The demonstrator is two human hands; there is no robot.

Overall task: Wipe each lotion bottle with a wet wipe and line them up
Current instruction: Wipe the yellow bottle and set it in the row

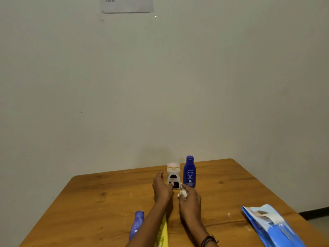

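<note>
A white lotion bottle [173, 172] with a dark label stands upright near the table's far edge. Right beside it stands a dark blue Nivea bottle [189, 172]. My left hand [162, 188] curls around the white bottle's base, thumb on its label. My right hand [189, 197] is closed on a crumpled white wet wipe [182, 192], just in front of the two bottles. Another blue bottle [136, 224] lies on its side near the front, left of my left forearm. A yellow bottle or tube [163, 232] lies partly hidden under that forearm.
The wooden table [89, 202] stands against a plain wall. A blue wet wipe pack [272, 227] with its flap peeled open lies at the front right. A paper notice [126, 4] hangs on the wall above.
</note>
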